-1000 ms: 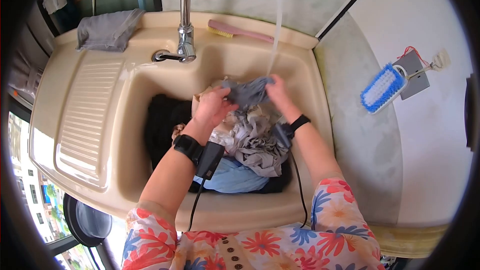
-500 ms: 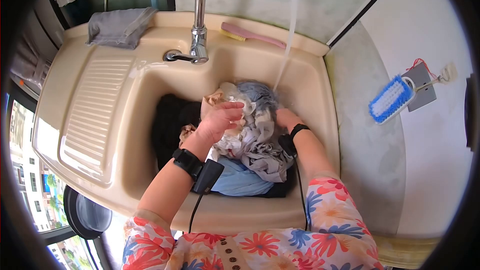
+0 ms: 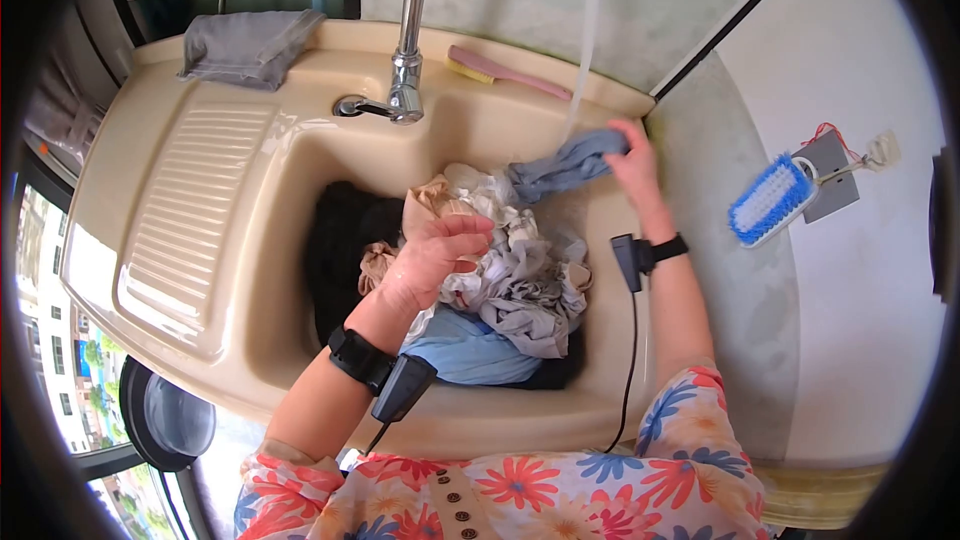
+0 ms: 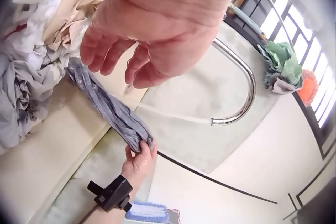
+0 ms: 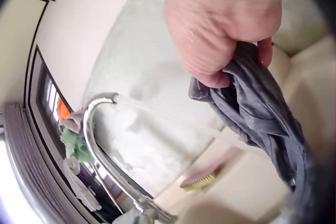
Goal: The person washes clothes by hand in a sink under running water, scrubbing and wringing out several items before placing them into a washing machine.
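My right hand [image 3: 638, 168] grips one end of a wet grey-blue cloth garment [image 3: 562, 170], raised over the right back rim of the sink. From the fingers the cloth stretches down to the left, and its far end lies at the pile of wet clothes [image 3: 525, 285]. The right wrist view shows the bunched fabric [image 5: 262, 108] pinched between thumb and fingers. My left hand [image 3: 440, 255] hovers over the pile, its fingers relaxed and apart, holding nothing. White, beige, grey, light blue and black pieces make up the pile.
Water [image 3: 586, 50] runs from the curved faucet [image 3: 412, 30] behind the cloth. A pink scrub brush [image 3: 515, 75] lies on the beige sink's [image 3: 270, 240] back ledge. Grey folded fabric [image 3: 248, 48] drapes the back left corner. A blue-and-white brush [image 3: 772, 200] hangs on the right wall.
My right hand dipped to the pile's right side, then rose toward the back right, drawing the grey-blue cloth out long. My left hand let go of the cloth and stays above the pile.
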`<state>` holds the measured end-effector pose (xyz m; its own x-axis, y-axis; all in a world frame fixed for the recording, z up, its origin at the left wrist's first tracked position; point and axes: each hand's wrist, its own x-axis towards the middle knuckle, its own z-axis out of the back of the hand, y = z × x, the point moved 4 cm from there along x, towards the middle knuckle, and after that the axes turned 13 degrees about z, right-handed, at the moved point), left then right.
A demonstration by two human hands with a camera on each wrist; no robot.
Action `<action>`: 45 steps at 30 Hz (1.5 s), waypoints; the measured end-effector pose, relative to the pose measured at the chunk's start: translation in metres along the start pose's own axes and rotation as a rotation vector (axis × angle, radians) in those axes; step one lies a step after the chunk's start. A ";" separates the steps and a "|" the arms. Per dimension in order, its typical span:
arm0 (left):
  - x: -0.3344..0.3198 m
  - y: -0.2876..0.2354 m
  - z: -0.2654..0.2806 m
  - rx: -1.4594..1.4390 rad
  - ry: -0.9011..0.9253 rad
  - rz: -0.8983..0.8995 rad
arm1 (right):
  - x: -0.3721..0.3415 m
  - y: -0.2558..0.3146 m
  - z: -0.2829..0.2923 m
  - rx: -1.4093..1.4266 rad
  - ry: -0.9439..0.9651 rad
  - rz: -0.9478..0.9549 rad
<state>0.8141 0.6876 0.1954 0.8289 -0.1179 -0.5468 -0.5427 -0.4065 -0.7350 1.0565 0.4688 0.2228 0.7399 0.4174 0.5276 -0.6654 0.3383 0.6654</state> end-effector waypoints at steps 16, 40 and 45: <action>0.029 0.041 0.004 -0.566 0.013 0.239 | -0.036 0.054 -0.088 -0.114 0.679 0.059; 0.051 0.052 0.010 -0.434 0.075 0.027 | -0.038 -0.042 -0.033 -0.354 -0.038 -0.102; 0.057 0.062 0.012 -0.386 0.064 0.055 | -0.126 -0.087 -0.100 -0.674 0.821 -0.314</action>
<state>0.8258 0.6666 0.1134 0.8132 -0.2006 -0.5463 -0.5061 -0.7073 -0.4936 1.0112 0.4711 0.0462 0.7603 0.5809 -0.2908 -0.5624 0.8126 0.1529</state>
